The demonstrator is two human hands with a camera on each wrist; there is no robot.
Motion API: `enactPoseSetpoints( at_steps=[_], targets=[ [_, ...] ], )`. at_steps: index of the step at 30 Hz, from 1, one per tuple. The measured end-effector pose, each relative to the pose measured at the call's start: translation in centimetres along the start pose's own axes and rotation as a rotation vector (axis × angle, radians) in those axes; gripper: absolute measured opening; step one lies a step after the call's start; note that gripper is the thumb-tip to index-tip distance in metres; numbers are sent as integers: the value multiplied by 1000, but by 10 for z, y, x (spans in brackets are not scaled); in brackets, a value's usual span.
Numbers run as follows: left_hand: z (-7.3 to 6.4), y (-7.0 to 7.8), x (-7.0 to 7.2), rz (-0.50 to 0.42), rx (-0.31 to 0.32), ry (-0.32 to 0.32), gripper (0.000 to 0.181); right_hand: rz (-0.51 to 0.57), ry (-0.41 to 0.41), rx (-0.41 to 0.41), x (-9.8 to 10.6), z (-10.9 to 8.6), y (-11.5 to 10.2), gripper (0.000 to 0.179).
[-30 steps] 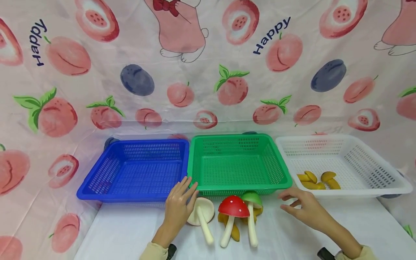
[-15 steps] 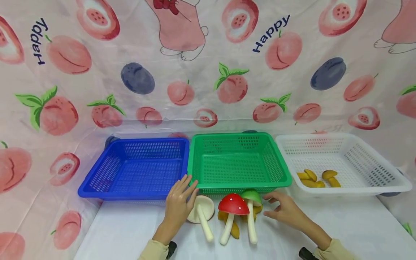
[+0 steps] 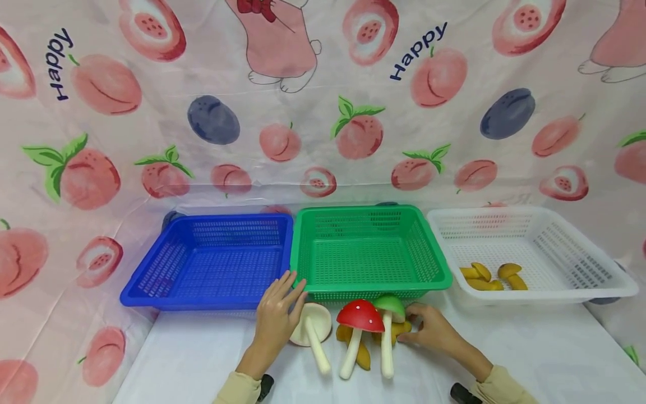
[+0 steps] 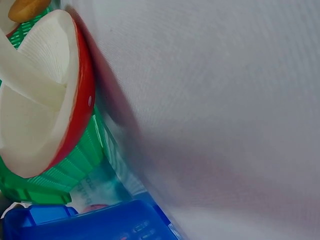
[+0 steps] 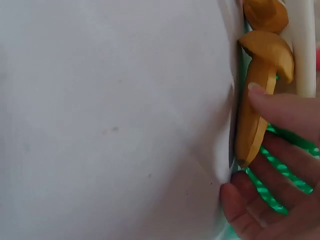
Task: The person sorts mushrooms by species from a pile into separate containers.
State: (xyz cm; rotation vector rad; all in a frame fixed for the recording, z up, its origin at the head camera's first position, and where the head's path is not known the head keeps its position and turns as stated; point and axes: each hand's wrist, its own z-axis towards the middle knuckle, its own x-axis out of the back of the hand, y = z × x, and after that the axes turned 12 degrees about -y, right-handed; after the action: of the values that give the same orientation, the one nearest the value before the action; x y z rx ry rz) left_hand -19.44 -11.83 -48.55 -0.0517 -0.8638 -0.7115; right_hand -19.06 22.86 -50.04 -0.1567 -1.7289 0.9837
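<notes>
My right hand point(image 3: 433, 330) has its thumb and fingers about a small yellow-brown mushroom point(image 5: 257, 111); in the right wrist view the thumb lies on its stem with fingers behind it. Next to it stands a green-capped mushroom point(image 3: 387, 338) with a long white stem. A red-capped mushroom with white dots point(image 3: 360, 316) leans over another yellow-brown mushroom point(image 3: 363, 356). My left hand point(image 3: 275, 314), fingers extended, is by the meeting corners of the blue and green baskets. Beside it lies a mushroom with its pale underside up point(image 3: 314, 331); the left wrist view shows its red cap point(image 4: 84, 95).
Side by side at the back are a blue basket point(image 3: 202, 307), a green basket point(image 3: 363, 293) and a white basket point(image 3: 555, 295). Several yellow-brown mushrooms point(image 3: 511, 275) lie in the white one. A fruit-print cloth point(image 3: 313, 118) hangs behind them.
My right hand has moved left from in front of the white basket to the yellow-brown mushroom and taken it between thumb and fingers. The left hand has stayed in place.
</notes>
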Motion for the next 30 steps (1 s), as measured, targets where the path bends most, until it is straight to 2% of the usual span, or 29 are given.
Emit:
enactPoseSetpoints(
  at_steps=[4, 11, 15, 25, 30],
  targets=[
    [-1, -1, 1, -3, 8, -2, 29, 21, -30, 24, 1, 1, 1, 31],
    [-1, -2, 1, -9, 16, -5, 28, 119, -107, 76, 6, 1, -2, 23],
    [-1, -1, 1, -9, 16, -6, 28, 111, -136, 102, 9, -1, -4, 22],
    [-2, -1, 0, -11, 21, -9, 28, 131, -100, 161, 21, -15, -13, 17],
    [-1, -1, -1, -8, 9, 0, 30, 98, -102, 170, 29, -23, -16, 15]
  ],
)
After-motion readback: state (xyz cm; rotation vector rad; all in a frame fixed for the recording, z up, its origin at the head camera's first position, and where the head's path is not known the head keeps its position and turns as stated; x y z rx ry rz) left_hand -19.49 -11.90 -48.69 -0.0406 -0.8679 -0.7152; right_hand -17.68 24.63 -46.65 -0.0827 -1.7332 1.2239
